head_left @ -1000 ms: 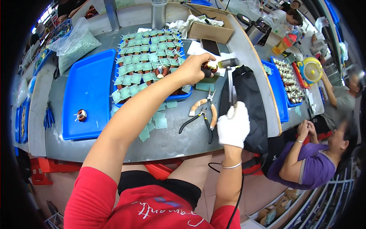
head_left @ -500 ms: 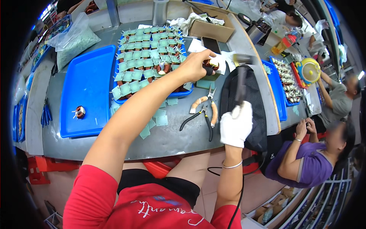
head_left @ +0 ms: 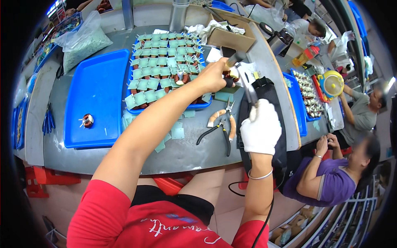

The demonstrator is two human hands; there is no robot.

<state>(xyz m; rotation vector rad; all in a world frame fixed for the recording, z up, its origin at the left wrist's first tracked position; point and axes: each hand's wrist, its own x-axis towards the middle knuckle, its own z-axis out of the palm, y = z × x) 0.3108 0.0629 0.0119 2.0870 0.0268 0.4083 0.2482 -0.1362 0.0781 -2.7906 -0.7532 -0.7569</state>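
My bare left hand (head_left: pixel 213 77) is closed around a copper-wound ring coil (head_left: pixel 233 75) at the right side of the bench. In my white-gloved right hand (head_left: pixel 261 130) is a hammer (head_left: pixel 249 89), gripped by its handle. The hammer's head is up beside the fingers of my left hand, over the coil; whether it touches is unclear. Two pliers, one with tan grips (head_left: pixel 231 124) and one with black grips (head_left: pixel 206 135), lie in front of the hands. Left of them, a blue tray (head_left: pixel 197 103) holds many coils topped with pale green square sheets (head_left: pixel 151 84).
Another blue tray (head_left: pixel 99 95) carries one coil (head_left: pixel 87 121). Loose green sheets (head_left: pixel 177 133) lie on the bench. A black bag (head_left: pixel 271 111) lies by my right hand. A cardboard box (head_left: pixel 233 38) stands behind. A person in purple (head_left: pixel 335 177) sits to the right.
The hammer's head has swung left, from right of the coil to above it by my left hand. My right hand has shifted slightly right and up. The left hand keeps its hold.
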